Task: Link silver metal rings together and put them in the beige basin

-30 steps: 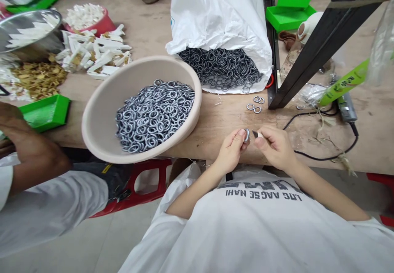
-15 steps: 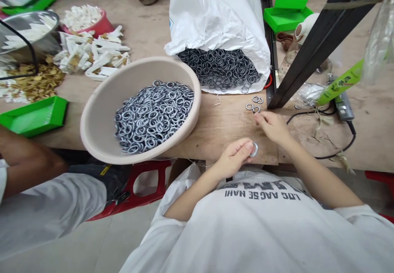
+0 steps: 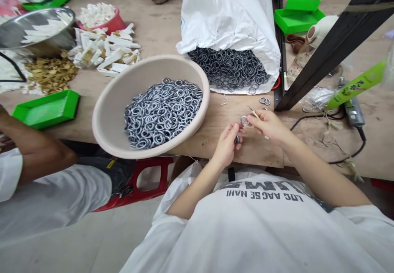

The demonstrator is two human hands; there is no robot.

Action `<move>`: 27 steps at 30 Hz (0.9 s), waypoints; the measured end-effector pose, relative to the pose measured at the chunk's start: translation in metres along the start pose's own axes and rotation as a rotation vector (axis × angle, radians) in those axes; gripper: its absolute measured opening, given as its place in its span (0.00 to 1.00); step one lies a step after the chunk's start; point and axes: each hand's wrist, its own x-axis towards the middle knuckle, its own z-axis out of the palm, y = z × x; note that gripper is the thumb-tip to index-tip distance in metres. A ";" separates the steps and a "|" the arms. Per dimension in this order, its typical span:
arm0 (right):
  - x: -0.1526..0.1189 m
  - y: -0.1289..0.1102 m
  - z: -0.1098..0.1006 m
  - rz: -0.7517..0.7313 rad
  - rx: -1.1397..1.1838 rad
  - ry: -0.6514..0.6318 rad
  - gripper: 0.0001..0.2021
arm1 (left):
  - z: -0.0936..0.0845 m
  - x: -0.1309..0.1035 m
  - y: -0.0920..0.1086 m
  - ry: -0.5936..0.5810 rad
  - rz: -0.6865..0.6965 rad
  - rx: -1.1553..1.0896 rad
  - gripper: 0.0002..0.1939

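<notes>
My left hand (image 3: 227, 145) is closed, with a dark ring (image 3: 237, 139) tucked in its curled fingers. Between the two hands a grey ring (image 3: 244, 121) is held up, touching the fingertips of both. My right hand (image 3: 268, 128) pinches a thin pale stick (image 3: 253, 112) with a pointed end, which sticks up past the ring. Just beyond the right hand, a few loose rings (image 3: 264, 101) lie on the wooden table. To the left stands a beige basin (image 3: 103, 113) heaped with grey rings (image 3: 163, 113).
A white sack (image 3: 227, 23) spills dark rings at the back. A black metal post (image 3: 326, 55) slants up at the right, near a corded tool (image 3: 354, 111). White and brown pieces, a steel bowl (image 3: 58, 39) and a green tray (image 3: 46, 109) are at left, beside another person's arm (image 3: 43, 154).
Both hands have come together farther up the table. The right hand, earlier low by the loose rings, now shows the stick raised at a ring. The view has shifted slightly left.
</notes>
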 end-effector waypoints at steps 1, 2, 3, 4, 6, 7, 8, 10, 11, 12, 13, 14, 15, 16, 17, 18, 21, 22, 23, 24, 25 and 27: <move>-0.012 -0.005 0.006 0.027 0.220 -0.046 0.17 | 0.004 0.000 -0.003 0.009 0.057 0.026 0.21; -0.023 -0.010 0.012 0.043 0.351 -0.038 0.16 | 0.007 -0.001 -0.005 0.009 0.116 0.059 0.21; -0.033 -0.013 0.017 0.041 0.453 -0.007 0.16 | 0.011 -0.002 -0.007 0.009 0.171 0.093 0.22; -0.040 -0.015 0.021 0.024 0.496 0.043 0.15 | 0.014 -0.004 -0.009 0.012 0.213 0.118 0.22; -0.048 -0.016 0.024 -0.044 0.478 0.157 0.13 | 0.018 -0.008 -0.010 -0.001 0.227 0.135 0.22; -0.048 -0.015 0.024 -0.079 0.448 0.187 0.13 | 0.020 -0.010 -0.009 -0.023 0.199 0.130 0.23; -0.048 -0.013 0.021 -0.105 0.416 0.200 0.12 | 0.021 -0.012 -0.008 -0.056 0.163 0.116 0.23; -0.046 -0.011 0.014 -0.136 0.345 0.200 0.12 | 0.023 -0.016 -0.004 -0.130 0.096 0.083 0.24; -0.046 -0.010 0.010 -0.150 0.295 0.195 0.13 | 0.023 -0.017 -0.002 -0.156 0.071 0.066 0.25; -0.047 -0.010 0.006 -0.172 0.224 0.190 0.14 | 0.023 -0.018 0.000 -0.170 0.053 0.044 0.25; -0.049 -0.010 0.003 -0.206 0.133 0.188 0.14 | 0.024 -0.019 0.002 -0.173 0.039 0.019 0.24; -0.052 -0.011 0.000 -0.251 0.037 0.181 0.15 | 0.024 -0.020 0.003 -0.169 0.029 -0.006 0.24; -0.056 -0.013 -0.002 -0.299 -0.052 0.163 0.16 | 0.024 -0.020 0.005 -0.164 0.018 -0.028 0.24; -0.060 -0.014 -0.003 -0.345 -0.125 0.142 0.17 | 0.025 -0.020 0.006 -0.154 0.009 -0.047 0.24; -0.063 -0.016 -0.004 -0.383 -0.180 0.125 0.18 | 0.025 -0.020 0.006 -0.141 -0.001 -0.061 0.24; -0.065 -0.018 -0.004 -0.405 -0.218 0.114 0.18 | 0.026 -0.021 0.006 -0.124 -0.011 -0.071 0.24; -0.070 -0.022 -0.003 -0.402 -0.299 0.094 0.19 | 0.028 -0.020 0.005 -0.081 -0.039 -0.096 0.24; -0.071 -0.023 -0.003 -0.394 -0.321 0.091 0.19 | 0.028 -0.020 0.004 -0.077 -0.041 -0.103 0.24; -0.071 -0.024 -0.003 -0.386 -0.336 0.087 0.19 | 0.027 -0.020 0.003 -0.079 -0.039 -0.106 0.24; -0.071 -0.023 -0.004 -0.378 -0.344 0.079 0.20 | 0.026 -0.020 0.003 -0.087 -0.035 -0.104 0.23; -0.070 -0.022 -0.005 -0.366 -0.341 0.072 0.20 | 0.025 -0.021 0.002 -0.099 -0.025 -0.091 0.22; -0.064 -0.014 -0.008 -0.307 -0.304 0.059 0.22 | 0.023 -0.023 0.000 -0.156 0.005 -0.028 0.23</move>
